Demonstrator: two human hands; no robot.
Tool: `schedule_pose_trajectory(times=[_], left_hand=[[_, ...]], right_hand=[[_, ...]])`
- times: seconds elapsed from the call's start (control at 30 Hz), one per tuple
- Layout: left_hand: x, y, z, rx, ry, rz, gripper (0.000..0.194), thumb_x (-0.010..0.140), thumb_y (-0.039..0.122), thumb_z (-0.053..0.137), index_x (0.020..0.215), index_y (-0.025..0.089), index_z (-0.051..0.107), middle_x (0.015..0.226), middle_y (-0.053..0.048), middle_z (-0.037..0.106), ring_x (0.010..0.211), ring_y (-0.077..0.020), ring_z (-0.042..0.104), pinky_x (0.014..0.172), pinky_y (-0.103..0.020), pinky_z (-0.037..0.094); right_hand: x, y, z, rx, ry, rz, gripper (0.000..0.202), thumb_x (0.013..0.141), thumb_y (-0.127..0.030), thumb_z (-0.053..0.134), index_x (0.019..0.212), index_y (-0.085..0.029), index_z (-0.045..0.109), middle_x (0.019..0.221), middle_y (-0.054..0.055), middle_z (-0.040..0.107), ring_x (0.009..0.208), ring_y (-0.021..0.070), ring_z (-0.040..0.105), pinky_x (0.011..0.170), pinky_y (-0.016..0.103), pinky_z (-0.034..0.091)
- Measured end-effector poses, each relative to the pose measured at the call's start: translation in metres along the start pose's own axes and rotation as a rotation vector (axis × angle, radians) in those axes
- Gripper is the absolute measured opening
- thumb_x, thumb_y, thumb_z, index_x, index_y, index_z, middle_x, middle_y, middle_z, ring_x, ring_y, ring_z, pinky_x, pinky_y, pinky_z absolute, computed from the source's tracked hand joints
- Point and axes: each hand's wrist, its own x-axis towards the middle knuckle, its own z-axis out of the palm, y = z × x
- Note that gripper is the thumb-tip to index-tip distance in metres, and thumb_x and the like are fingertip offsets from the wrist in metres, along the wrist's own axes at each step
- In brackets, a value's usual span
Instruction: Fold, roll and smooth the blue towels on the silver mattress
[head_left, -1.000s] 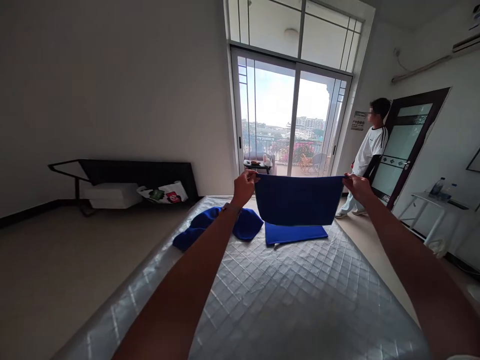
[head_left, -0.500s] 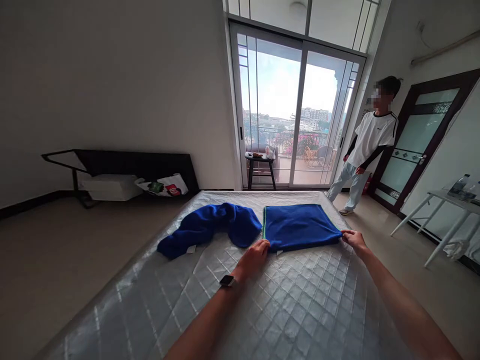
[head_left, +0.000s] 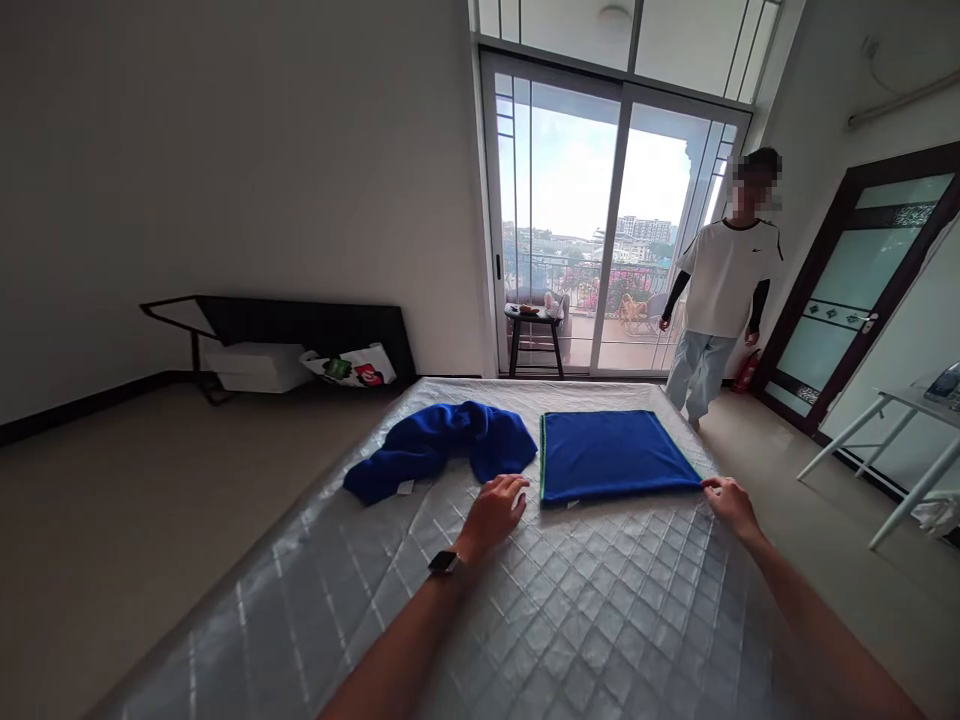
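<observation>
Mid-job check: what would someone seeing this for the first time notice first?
Probably the two vivid blue cloths on the silvery quilted mattress: the flat, folded blue cloth, with the right hand at its near right corner, and the crumpled blue cloth to its left. Next, the bright sliding glass door beyond the mattress, with a person in a white T-shirt standing at its right.

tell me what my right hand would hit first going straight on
Likely the folded blue cloth; the right hand has its fingers at the near right corner, though contact is unclear.
</observation>
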Motion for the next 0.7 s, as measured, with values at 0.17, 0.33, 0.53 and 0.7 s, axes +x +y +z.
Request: schedule_pose_trajectory(times=[0.17, 0.33, 0.53, 0.7], left_hand=[[0.010, -0.038, -0.032, 0.071, -0.062, -0.214, 0.030, 0.086, 0.036, 0.063, 0.112, 0.025, 0.072, 0.124, -0.009, 0.070, 0.115, -0.0284, 0.063, 0.098, -0.043, 0.049], [0.016, -0.027, -0.039, 0.049, -0.062, -0.232, 0.021, 0.091, 0.025, 0.052, 0.089, 0.020, 0.073, 0.095, -0.009, 0.074, 0.097, -0.0257, 0.067, 0.091, -0.039, 0.050], [-0.019, 0.030, -0.091, -0.032, 0.019, -0.233, 0.035, 0.101, 0.034, 0.036, 0.088, 0.021, 0.066, 0.079, -0.005, 0.072, 0.073, -0.0195, 0.068, 0.070, -0.030, 0.051], [-0.101, 0.148, -0.152, -0.331, -0.058, 0.102, 0.029, 0.102, 0.034, 0.042, 0.085, 0.024, 0.063, 0.067, 0.000, 0.067, 0.057, -0.0129, 0.063, 0.057, -0.023, 0.045]], right_hand=[[-0.040, 0.009, -0.021, 0.164, -0.086, -0.054, 0.024, 0.075, -0.032, 0.055, 0.082, -0.026, 0.077, 0.101, 0.005, 0.075, 0.075, 0.0203, 0.070, 0.079, 0.031, 0.054], [-0.089, 0.004, -0.036, 0.345, -0.166, -0.109, 0.024, 0.071, -0.042, 0.055, 0.075, -0.028, 0.075, 0.089, 0.004, 0.077, 0.074, 0.0253, 0.071, 0.077, 0.038, 0.057], [-0.152, -0.053, -0.051, 0.496, -0.326, -0.282, 0.026, 0.082, -0.041, 0.055, 0.087, -0.026, 0.075, 0.087, 0.005, 0.075, 0.071, 0.0217, 0.070, 0.067, 0.033, 0.059], [-0.235, -0.131, -0.042, 0.640, -0.327, -0.616, 0.052, 0.080, -0.032, 0.066, 0.132, -0.030, 0.060, 0.132, 0.009, 0.062, 0.087, 0.0189, 0.069, 0.064, 0.029, 0.060]])
